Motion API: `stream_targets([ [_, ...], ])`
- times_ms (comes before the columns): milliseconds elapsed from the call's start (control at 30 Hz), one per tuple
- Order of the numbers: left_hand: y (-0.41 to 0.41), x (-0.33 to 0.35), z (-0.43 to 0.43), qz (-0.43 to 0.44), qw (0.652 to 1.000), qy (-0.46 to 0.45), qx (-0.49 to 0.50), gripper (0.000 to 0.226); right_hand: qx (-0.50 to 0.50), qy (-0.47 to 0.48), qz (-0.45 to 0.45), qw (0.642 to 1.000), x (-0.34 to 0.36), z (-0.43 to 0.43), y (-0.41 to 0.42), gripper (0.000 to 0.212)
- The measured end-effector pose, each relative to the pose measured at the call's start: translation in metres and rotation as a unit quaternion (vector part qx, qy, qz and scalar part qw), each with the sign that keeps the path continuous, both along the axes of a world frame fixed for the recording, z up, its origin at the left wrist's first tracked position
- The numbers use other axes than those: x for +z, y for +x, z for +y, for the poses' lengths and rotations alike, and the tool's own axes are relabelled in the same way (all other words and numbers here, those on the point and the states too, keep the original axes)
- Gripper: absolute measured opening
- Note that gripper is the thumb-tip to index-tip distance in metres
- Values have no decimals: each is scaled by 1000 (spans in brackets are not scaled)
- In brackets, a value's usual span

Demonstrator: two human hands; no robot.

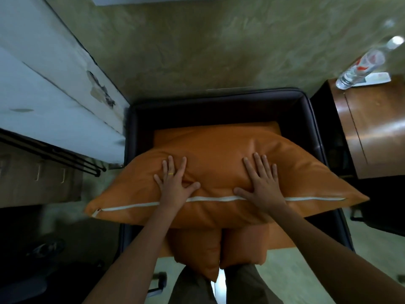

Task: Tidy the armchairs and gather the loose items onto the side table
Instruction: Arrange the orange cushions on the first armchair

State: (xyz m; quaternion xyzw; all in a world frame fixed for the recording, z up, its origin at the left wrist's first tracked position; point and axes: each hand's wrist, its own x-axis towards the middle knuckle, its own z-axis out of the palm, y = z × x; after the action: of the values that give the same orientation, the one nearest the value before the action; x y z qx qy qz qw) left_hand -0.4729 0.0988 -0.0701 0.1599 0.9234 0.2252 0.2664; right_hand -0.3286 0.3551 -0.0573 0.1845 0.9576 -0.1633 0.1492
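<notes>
A large orange cushion (219,159) with a white zip along its near edge lies across a dark armchair (219,99). My left hand (175,183) presses flat on its left half, fingers spread, a yellow ring on one finger. My right hand (260,183) presses flat on its right half, fingers spread too. Under the cushion lies the orange seat pad (214,130), and a second orange cushion (197,253) hangs over the chair's front edge against my legs.
A brown wooden side table (377,132) stands to the right of the chair, with a clear plastic water bottle (361,66) and a flat white item (379,77) at its far end. A pale wall panel (43,88) runs along the left. Dark shapes lie on the floor at lower left.
</notes>
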Motion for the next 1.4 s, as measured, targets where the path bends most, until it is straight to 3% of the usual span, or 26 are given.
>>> stream_targets([
  [367,-60,-28,71,76,996,33,-25,84,-9,-5,46,999,-30,73,-45,94],
  [667,-166,-67,130,82,996,32,-16,63,9,-45,31,998,-70,142,-173,84],
  [833,-195,-71,144,222,967,126,-5,37,37,-40,59,997,-67,155,-244,65],
  [900,-187,-57,139,244,959,142,7,41,44,-32,109,993,-59,147,-244,53],
  [967,-167,-47,125,222,970,103,7,51,46,-62,147,986,-47,135,-225,52],
  [1067,-121,-39,98,187,982,4,-26,75,68,-65,110,989,-34,115,-178,70],
  [1200,-96,-31,86,168,982,-32,-81,95,68,-36,99,992,-36,102,-145,78],
  [1400,-145,-28,83,110,988,4,-104,88,43,-88,77,992,-46,124,-167,73],
])
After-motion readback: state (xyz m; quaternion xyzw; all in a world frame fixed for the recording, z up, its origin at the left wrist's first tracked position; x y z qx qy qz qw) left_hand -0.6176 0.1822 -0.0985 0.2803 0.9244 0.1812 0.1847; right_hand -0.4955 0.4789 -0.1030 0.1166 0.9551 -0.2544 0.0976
